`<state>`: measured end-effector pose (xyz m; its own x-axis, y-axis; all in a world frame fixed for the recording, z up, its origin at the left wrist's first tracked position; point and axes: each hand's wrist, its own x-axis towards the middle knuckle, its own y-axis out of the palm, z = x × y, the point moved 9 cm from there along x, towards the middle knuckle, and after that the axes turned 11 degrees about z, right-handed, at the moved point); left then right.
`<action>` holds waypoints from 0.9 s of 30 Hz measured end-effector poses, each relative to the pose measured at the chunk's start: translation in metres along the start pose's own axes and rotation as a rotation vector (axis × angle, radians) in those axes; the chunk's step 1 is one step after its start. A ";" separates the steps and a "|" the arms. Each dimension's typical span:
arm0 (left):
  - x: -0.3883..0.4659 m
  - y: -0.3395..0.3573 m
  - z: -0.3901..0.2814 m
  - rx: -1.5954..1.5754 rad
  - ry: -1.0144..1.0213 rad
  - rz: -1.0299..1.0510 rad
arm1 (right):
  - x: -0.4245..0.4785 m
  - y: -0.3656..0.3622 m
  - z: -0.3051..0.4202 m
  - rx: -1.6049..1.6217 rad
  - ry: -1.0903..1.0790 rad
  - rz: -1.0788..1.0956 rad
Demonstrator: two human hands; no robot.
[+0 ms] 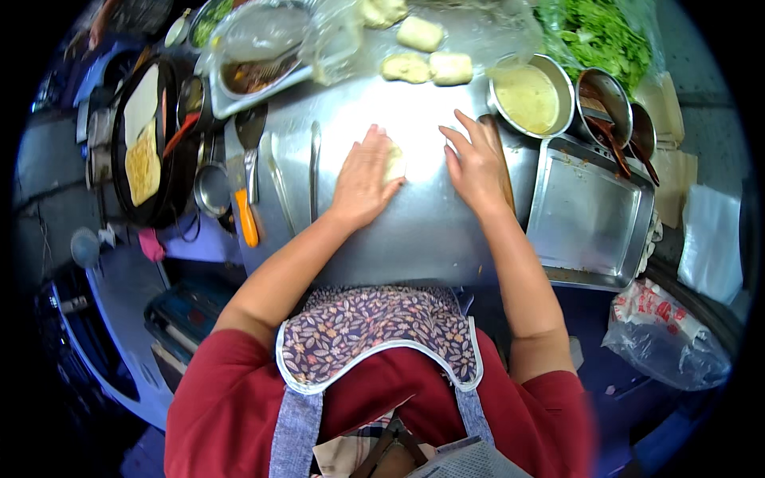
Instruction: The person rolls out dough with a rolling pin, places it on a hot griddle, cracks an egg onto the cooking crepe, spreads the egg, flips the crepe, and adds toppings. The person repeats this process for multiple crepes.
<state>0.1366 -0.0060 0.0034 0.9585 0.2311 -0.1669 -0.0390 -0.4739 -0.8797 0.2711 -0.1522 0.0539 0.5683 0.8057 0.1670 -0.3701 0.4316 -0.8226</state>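
My left hand [364,176] lies flat over a small piece of pale dough [395,161] on the steel worktop [412,239]; the palm covers part of the dough. To its right, my right hand [475,161] hovers with fingers spread and nothing in them. A wooden rolling pin [507,188] lies along the outer side of that hand, partly hidden by it; whether they touch I cannot tell. Several more dough pieces [451,69] rest at the back of the worktop, next to clear plastic sheeting [496,30].
On the left, a round griddle [158,191] carries flatbreads [143,164]. Nearer are an orange-handled scraper [246,218], a spatula [251,173] and tongs [278,173]. To the right stand a pot of yellowish liquid [529,98], a pot with a brush [603,113] and a steel tray [588,209].
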 end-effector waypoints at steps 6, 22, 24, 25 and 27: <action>0.002 0.035 -0.012 0.026 0.046 -0.041 | -0.063 0.024 0.017 0.125 0.076 0.077; -0.359 -0.064 0.168 -0.655 -0.454 -0.169 | -0.065 0.205 0.269 -0.297 0.124 0.572; -0.404 -0.059 0.205 -0.689 -0.482 -0.113 | -0.062 0.216 0.268 -0.333 0.195 0.535; -0.422 -0.059 0.224 -0.697 -0.473 -0.089 | -0.065 0.216 0.262 -0.320 0.252 0.492; -0.461 -0.057 0.261 -0.711 -0.464 -0.059 | -0.078 0.211 0.247 -0.233 0.367 0.380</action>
<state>-0.3763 0.1361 0.0147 0.7343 0.5239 -0.4317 0.3433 -0.8352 -0.4296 -0.0333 -0.0238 0.0014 0.6602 0.6753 -0.3290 -0.4503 0.0052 -0.8929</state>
